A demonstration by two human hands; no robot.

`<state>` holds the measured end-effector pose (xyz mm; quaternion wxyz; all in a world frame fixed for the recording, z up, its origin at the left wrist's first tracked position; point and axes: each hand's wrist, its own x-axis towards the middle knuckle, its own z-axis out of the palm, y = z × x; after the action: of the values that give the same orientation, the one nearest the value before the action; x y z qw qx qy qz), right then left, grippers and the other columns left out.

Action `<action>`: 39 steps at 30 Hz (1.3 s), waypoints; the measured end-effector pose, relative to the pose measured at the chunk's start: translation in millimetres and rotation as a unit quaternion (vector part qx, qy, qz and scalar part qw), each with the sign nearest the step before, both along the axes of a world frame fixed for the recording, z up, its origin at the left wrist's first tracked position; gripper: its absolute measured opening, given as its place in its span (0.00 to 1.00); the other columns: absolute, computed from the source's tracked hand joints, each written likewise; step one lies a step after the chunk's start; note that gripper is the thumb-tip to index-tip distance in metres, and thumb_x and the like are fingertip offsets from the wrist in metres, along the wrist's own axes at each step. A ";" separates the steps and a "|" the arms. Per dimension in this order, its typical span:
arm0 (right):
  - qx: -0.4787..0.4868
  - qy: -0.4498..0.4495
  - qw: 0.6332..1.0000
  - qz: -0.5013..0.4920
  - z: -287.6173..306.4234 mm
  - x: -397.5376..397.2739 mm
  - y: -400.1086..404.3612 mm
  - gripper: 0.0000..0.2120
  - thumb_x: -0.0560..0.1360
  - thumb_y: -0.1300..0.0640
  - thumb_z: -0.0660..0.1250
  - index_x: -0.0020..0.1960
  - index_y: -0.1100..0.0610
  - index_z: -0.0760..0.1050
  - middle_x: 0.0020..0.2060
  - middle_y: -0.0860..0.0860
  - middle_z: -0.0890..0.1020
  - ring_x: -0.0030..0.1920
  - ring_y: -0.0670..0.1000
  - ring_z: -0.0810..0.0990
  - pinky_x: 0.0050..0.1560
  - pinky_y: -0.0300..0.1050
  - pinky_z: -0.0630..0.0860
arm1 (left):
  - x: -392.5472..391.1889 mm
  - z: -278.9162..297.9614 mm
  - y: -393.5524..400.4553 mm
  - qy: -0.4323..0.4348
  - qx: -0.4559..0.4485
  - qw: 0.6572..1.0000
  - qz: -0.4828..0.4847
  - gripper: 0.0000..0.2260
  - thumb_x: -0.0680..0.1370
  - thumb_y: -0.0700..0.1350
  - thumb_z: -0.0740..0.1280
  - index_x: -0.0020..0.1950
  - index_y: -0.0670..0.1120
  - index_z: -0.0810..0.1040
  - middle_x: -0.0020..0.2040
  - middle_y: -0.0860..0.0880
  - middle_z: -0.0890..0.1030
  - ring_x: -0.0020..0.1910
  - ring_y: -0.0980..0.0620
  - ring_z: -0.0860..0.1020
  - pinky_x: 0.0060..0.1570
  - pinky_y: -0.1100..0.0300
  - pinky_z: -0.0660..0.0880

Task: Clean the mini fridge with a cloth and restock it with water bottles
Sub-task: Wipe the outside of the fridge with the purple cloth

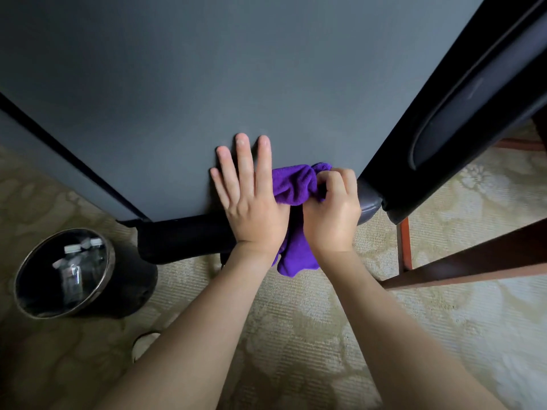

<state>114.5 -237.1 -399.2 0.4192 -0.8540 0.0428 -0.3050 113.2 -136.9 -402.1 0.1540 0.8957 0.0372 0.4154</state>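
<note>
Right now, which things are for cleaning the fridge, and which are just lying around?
For the job:
fridge
cloth, gripped by the right hand
left hand, flat on the fridge

Just lying about:
bin with bottles inside
wooden furniture leg
carpet

fridge (236,69) top cropped, bin contents (74,261) blurred
</note>
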 end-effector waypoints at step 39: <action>0.076 -0.021 0.996 -0.052 29.1 -19.7 24.3 0.01 0.65 0.65 0.66 0.37 0.62 0.76 0.37 0.52 0.74 0.34 0.43 0.68 0.36 0.27 0.64 | -0.8 37.9 28.1 0.000 0.039 0.999 -0.017 0.47 0.69 0.43 0.79 0.79 0.50 0.52 0.79 0.44 0.55 0.78 0.35 0.58 0.74 0.35 0.58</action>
<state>94.7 -212.8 -370.1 0.4674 -0.8099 0.1013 -0.3397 112.4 -108.7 -364.2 0.1259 0.9014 0.0056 0.4142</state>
